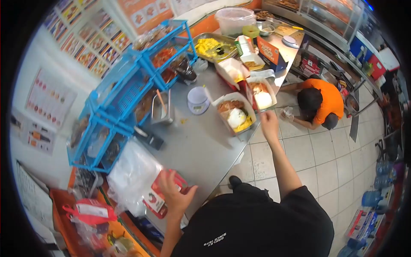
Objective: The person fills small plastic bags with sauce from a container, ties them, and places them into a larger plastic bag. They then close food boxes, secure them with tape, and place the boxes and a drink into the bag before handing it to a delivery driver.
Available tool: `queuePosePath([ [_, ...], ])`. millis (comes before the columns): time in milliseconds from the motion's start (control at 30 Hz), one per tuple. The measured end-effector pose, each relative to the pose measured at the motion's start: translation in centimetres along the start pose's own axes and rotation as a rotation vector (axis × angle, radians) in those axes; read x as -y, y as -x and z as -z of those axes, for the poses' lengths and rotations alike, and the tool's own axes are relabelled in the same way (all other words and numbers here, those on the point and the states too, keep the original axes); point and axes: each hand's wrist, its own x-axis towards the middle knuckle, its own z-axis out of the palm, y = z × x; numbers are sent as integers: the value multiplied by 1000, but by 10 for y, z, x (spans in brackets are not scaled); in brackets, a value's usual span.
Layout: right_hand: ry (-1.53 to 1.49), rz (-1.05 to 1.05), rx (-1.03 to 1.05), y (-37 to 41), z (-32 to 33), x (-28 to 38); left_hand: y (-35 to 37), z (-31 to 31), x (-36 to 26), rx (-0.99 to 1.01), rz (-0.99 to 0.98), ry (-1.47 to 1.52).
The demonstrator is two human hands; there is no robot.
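My left hand (170,191) is open, its thumb spread from the fingers, over a red packet (155,198) with a white label at the near edge of the steel table (205,150). Beside that packet lies a stack of clear plastic bags (133,171). My right hand (270,125) is closed just past the table's right edge, close to the food boxes; what its fingers hold, if anything, is hidden. Nearest to it are an open box (231,127) with rice, meat and yellow food, and a second open box (273,99) with rice and meat.
Blue plastic racks (124,105) line the wall side. Farther along stand a scale (198,100), a metal container (162,111), a tray of yellow food (214,45) and a plastic tub (233,21). A person in orange (327,100) crouches at the right on the tiled floor (299,150).
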Motion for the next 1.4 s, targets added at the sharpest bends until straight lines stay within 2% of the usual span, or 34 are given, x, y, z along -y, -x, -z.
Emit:
queuePosePath([
  [33, 210, -120, 271, -9, -1, -17, -19, -14, -16, 12, -75, 68],
  [100, 190, -151, 149, -5, -10, -25, -59, -43, -53, 197, -123, 265],
  [133, 180, -160, 58, -2, -15, -27, -81, -57, -71, 208, -141, 264],
  [167, 260, 29, -126, 0, -27, -44, -102, -71, -88, 318, -169, 230],
  [200, 259, 20, -138, 0, -36, -59, -116, -80, -98, 425, -196, 194],
  [233, 66, -40, 25, -2, -42, -70, -123, -88, -99, 429, -209, 191],
  [267, -128, -97, 188, -1, -46, -81, -129, -98, -97, 338, -170, 171],
  [333, -238, -128, 204, 25, -60, -82, -140, -107, -83, 223, -90, 181],
  [400, -313, -315, 497, 57, -46, -48, -144, -94, -58, 150, 11, 248],
  [467, -358, -228, 632, 94, -50, -41, -143, -77, -34, 96, 69, 276],
  [500, -367, -227, 635, 89, -45, -26, -142, -69, -20, 83, 152, 198],
  [533, -222, -54, 600, 80, -32, -3, -142, -65, -11, 68, 235, 121],
  [567, -79, 117, 559, 72, -28, 10, -143, -66, -4, 63, 238, 111],
  [600, -89, 116, 564, 61, -34, 14, -143, -70, 5, 180, 277, 100],
  [633, -54, 278, 481, 46, -41, 19, -145, -71, 8, 295, 313, 89],
  [667, -18, 440, 391, 32, -48, 25, -148, -82, 5, 305, 303, 97],
  [700, -26, 446, 387, 21, -59, 29, -152, -95, -7, 313, 291, 108],
  [767, 324, 466, 128, 5, -82, 28, -162, -145, 5, 203, 296, 230],
  [800, 325, 473, 118, 0, -87, 26, -165, -165, 11, 196, 288, 235],
  [900, 240, -98, 511, -20, -106, 11, -182, -203, 25, 179, 187, 179],
  [933, 244, -82, 497, -20, -110, 4, -185, -200, 28, 164, 176, 190],
  [1000, 171, 26, 433, -14, -111, -7, -187, -194, 37, 295, 182, 146],
  [1033, 180, 32, 419, -14, -106, -6, -184, -194, 43, 291, 170, 159],
  [1100, 208, 0, 585, -11, -98, -2, -176, -192, 56, 204, 177, 187],
  [1133, 215, -3, 571, -7, -96, -1, -173, -187, 58, 210, 164, 196],
  [1200, 229, 50, 632, 7, -93, 1, -160, -172, 59, 358, 419, 216],
  [1333, 285, 75, 668, 32, -77, 13, -126, -144, 45, 470, 313, 223],
  [1400, 264, 138, 674, 40, -67, 27, -114, -126, 42, 410, 294, 191],
])
